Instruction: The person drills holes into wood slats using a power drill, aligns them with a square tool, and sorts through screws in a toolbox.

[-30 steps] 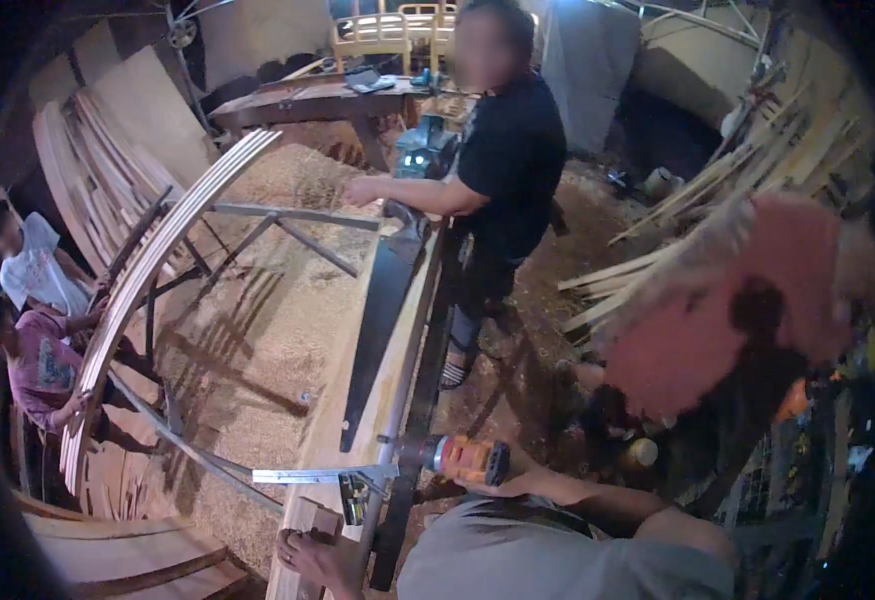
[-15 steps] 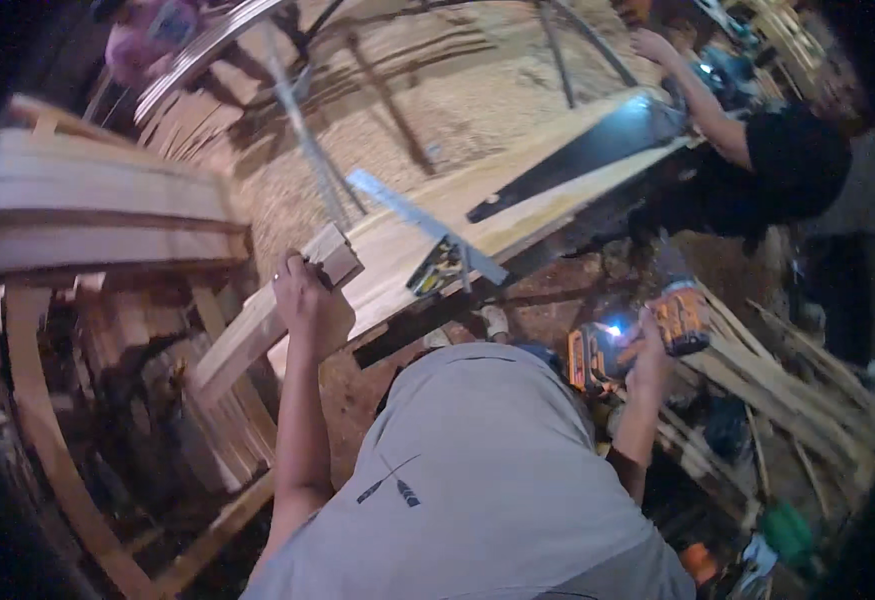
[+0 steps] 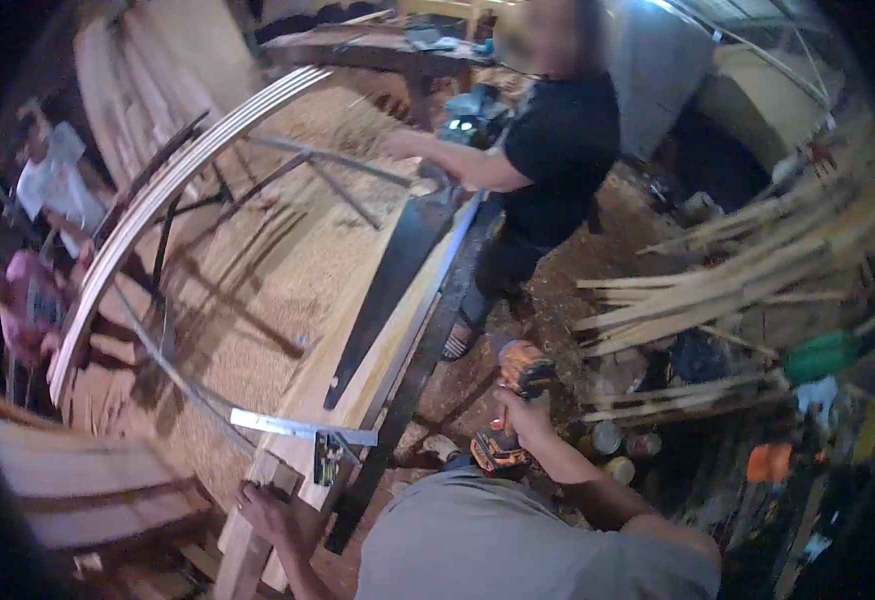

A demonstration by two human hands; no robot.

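Note:
My right hand (image 3: 527,418) grips an orange-and-black cordless drill (image 3: 524,368) by its handle, just in front of my body. Its battery end hangs low near my shirt, and its nose points away from me. At lower left, my left hand (image 3: 272,515) is wrapped round a length of timber (image 3: 244,560) near its squared end. Just beyond that lies a metal straightedge (image 3: 302,427) across a pale board (image 3: 372,385), with a small black-and-yellow object (image 3: 327,462) against it. Farther up the board rests a long dark handsaw (image 3: 387,300).
A person in a black shirt (image 3: 569,130) stands at the bench's far end, an arm over the saw handle. Two other people are at far left, behind long curved strips (image 3: 172,205). Stacked wood strips (image 3: 717,285), cans (image 3: 607,437) and a green object (image 3: 820,357) lie at right.
The view has swung to the right, bringing more of the person in black into sight. The drill's nose now points forward, and its bright light no longer shows. My left hand stays on the timber.

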